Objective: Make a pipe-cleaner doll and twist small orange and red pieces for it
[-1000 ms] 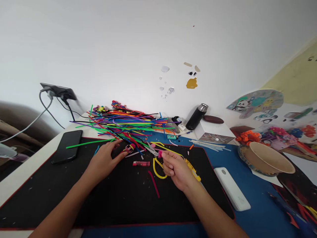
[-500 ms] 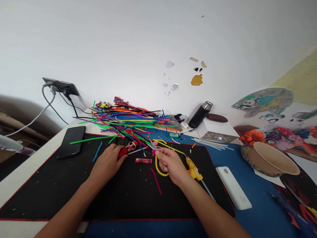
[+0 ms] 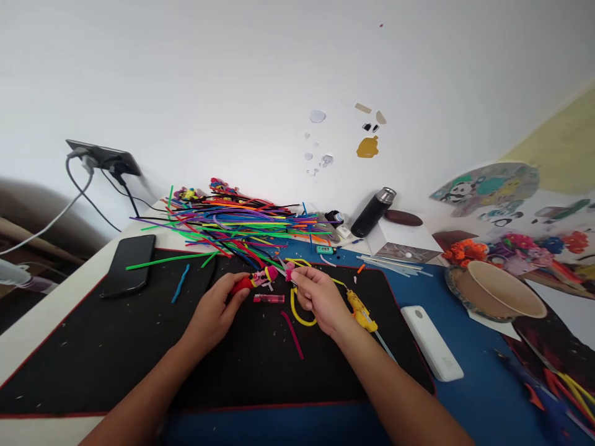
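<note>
Black mat point(image 3: 116, 365) covers the near table edge; both forearms cross it toward the middle. Left hand point(image 3: 214, 311), fingers curled, pinches the red end of a small figure point(image 3: 255, 280) built of red, yellow and pink pieces, held just off the mat. Right hand point(image 3: 320, 299), fingers pressed together at the tips, pinches a small pink piece point(image 3: 289, 274) just beside the figure's far end; cannot tell whether the two touch.

Below the hands on the mat: pink lighter point(image 3: 268, 298), a dark red stick point(image 3: 292, 334), a yellow loop point(image 3: 300, 314) partly under the right hand. Yellow glue gun point(image 3: 361, 311) lies just right of the right wrist. White power bank point(image 3: 431, 342) sits on the blue cloth, right of the mat.

Left, near the mat's corner: black phone point(image 3: 127, 265), a blue stick point(image 3: 180, 284) near it.

Beyond the hands: heap of coloured sticks point(image 3: 232, 226) spread across the table's back edge. Further right, a black flask point(image 3: 372, 212) leans by a white box point(image 3: 402, 238); paper bowl point(image 3: 499, 297) at far right. Plugs point(image 3: 100, 158) on the wall, far left.
</note>
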The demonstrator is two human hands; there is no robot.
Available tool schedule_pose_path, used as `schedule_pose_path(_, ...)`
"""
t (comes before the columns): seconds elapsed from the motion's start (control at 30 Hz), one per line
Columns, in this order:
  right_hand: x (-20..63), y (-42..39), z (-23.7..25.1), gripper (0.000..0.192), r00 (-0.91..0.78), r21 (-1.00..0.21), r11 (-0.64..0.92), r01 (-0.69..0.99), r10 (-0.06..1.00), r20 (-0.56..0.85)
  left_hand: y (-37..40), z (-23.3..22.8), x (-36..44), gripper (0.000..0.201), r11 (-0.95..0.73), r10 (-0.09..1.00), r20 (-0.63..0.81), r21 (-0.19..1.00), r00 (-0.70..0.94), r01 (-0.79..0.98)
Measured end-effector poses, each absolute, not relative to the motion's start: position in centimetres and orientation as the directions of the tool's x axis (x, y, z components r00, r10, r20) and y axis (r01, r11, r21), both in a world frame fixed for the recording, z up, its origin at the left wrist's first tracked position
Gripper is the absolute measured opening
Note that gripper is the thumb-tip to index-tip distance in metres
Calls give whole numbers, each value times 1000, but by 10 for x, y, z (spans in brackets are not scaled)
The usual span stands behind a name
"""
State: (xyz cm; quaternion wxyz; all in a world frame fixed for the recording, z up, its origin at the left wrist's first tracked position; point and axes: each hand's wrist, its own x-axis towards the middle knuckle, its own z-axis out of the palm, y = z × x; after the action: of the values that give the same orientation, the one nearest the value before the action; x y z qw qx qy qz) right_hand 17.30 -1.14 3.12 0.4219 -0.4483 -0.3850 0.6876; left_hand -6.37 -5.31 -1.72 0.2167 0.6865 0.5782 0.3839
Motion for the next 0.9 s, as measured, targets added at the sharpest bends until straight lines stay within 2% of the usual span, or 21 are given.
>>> schedule_pose_path(0.4,189,-16,31,35,-198,-938,-327,-114,933,-301,-59,-18,-55,34,-305,946,303,717,113,626)
schedule_pose_path(0.9,182,-14,31,37,-227,-911,-385,-148,910,-347,-61,-18,-54,32,-374,919,362,669,157,642)
